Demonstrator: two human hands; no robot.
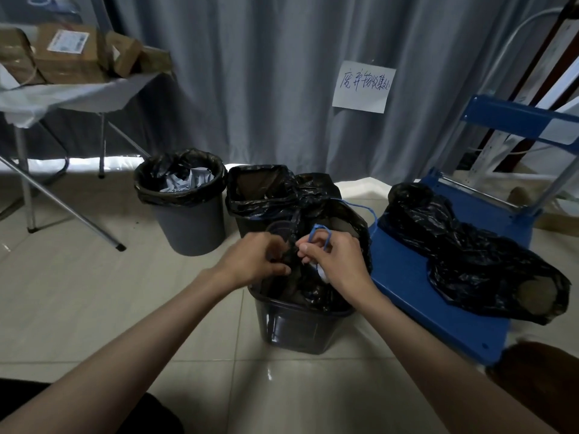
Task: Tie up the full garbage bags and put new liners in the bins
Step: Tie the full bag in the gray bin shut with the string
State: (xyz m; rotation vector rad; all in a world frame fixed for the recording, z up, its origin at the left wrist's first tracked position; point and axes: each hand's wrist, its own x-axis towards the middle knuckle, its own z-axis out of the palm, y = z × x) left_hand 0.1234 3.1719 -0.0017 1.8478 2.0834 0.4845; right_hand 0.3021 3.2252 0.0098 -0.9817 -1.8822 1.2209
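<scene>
On the tiled floor [94,292], nearest the person: one dark square bin [297,324], its black garbage bag [313,286] gathered upward at the mouth. Left hand [253,261]: fingers curled, gripping the bunched neck of that bag. Right hand [335,255]: fingertips pinching a blue drawstring [316,231], which loops over the fingers and trails off to the right toward the blue platform. Behind this bin: a second square bin [260,220], black liner [260,183] folded over its rim, touching the gathered bag. To its left, just beside: a grey round bin [188,223] with a black liner and crumpled pale paper [191,181] inside. To the right: a blue flat trolley [423,283] carrying a loose heap of black bags [470,255]. Far left: a folding bench [62,95] draped in white, bearing cardboard parcels [69,54]. Rear: a grey curtain [250,73] with a handwritten paper sign [363,86] pinned to it.
</scene>
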